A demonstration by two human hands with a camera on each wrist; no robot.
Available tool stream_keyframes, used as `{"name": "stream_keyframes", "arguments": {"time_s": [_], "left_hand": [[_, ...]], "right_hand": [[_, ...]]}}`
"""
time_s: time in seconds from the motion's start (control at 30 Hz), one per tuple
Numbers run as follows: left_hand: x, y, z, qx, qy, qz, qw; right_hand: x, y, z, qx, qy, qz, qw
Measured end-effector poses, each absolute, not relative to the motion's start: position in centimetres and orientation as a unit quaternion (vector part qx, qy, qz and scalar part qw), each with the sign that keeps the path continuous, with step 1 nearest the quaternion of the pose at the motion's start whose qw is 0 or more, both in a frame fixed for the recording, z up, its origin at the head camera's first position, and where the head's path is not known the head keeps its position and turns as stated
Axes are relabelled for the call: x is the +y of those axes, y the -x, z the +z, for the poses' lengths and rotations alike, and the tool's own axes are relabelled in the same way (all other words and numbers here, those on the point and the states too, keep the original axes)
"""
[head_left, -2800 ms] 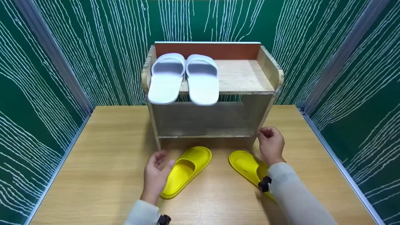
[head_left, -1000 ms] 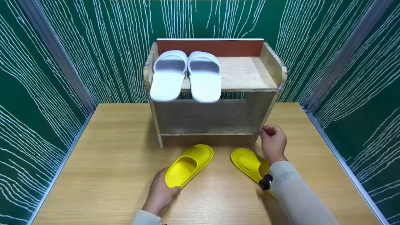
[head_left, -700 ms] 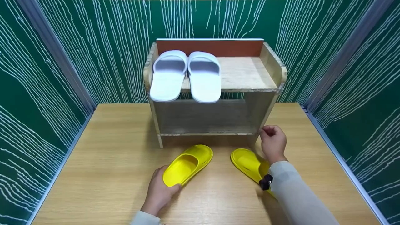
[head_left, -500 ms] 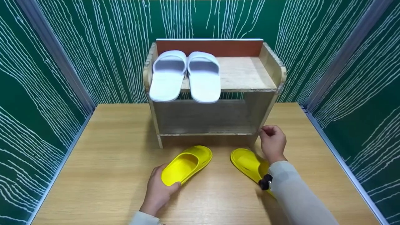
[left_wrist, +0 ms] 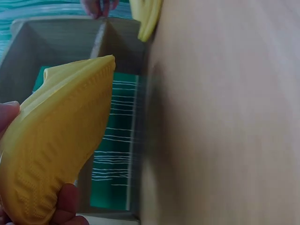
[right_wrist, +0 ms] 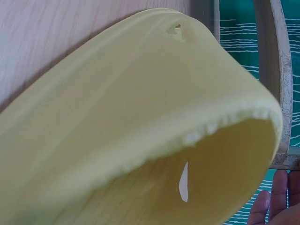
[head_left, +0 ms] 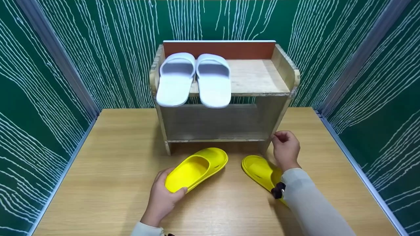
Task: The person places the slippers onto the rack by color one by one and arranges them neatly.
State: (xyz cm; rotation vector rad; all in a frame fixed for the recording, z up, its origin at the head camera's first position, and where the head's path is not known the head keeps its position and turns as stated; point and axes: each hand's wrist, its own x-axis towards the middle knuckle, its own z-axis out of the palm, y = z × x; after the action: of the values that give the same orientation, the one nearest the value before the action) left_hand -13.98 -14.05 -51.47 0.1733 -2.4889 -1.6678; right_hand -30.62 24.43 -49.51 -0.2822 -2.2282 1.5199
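My left hand [head_left: 162, 196] grips the heel end of a yellow slipper [head_left: 193, 168], thumb on the near side. Its toe points up and right toward the rack, and in the left wrist view the patterned sole [left_wrist: 61, 131] shows, lifted off the wooden surface. The other yellow slipper [head_left: 257, 168] lies in front of the rack's right side, partly hidden by my right wrist; it fills much of the right wrist view. At the right side panel of the wooden shoe rack [head_left: 215, 141], my right hand [head_left: 286, 149] pinches the front edge low down.
A pair of white slippers [head_left: 215, 90] sits on the left half of the rack's top shelf [head_left: 256, 78], heels overhanging the front. Green walls [head_left: 328, 42] with white streaks enclose the wooden surface [head_left: 115, 157] behind and at both sides.
My left hand came down to the yellow slipper's heel and took hold of it. The slipper has since risen, its toe swinging slightly right. My right hand has stayed at the rack.
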Motion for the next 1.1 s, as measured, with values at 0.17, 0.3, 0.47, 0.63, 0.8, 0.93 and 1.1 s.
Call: {"name": "stream_keyframes", "arguments": {"time_s": [0.17, 0.3, 0.47, 0.63, 0.8, 0.93, 1.1], "left_hand": [[-14.2, 14.1, -50.4, -0.815, -0.055, -0.57, 0.087], [-14.3, 14.3, -49.7, -0.81, -0.056, -0.576, 0.094], [-14.4, 14.2, -48.9, -0.803, -0.051, -0.586, 0.095], [-14.4, 14.4, -48.2, -0.796, -0.048, -0.592, 0.114], [-14.2, 15.0, -48.4, -0.791, -0.065, -0.593, 0.135], [-13.8, 15.5, -48.9, -0.784, -0.081, -0.592, 0.168], [-12.7, 16.1, -49.4, -0.762, -0.115, -0.608, 0.192]], "right_hand": [[24.4, 30.8, -49.6, -0.804, 0.102, 0.543, 0.219], [24.5, 30.8, -49.7, -0.809, 0.107, 0.538, 0.212], [24.4, 30.7, -49.6, -0.809, 0.114, 0.542, 0.197], [24.4, 30.6, -49.4, -0.806, 0.118, 0.547, 0.192], [24.4, 30.6, -49.3, -0.804, 0.126, 0.551, 0.181], [24.3, 30.7, -49.5, -0.801, 0.12, 0.554, 0.193], [24.4, 30.7, -49.7, -0.798, 0.109, 0.555, 0.209]]}}
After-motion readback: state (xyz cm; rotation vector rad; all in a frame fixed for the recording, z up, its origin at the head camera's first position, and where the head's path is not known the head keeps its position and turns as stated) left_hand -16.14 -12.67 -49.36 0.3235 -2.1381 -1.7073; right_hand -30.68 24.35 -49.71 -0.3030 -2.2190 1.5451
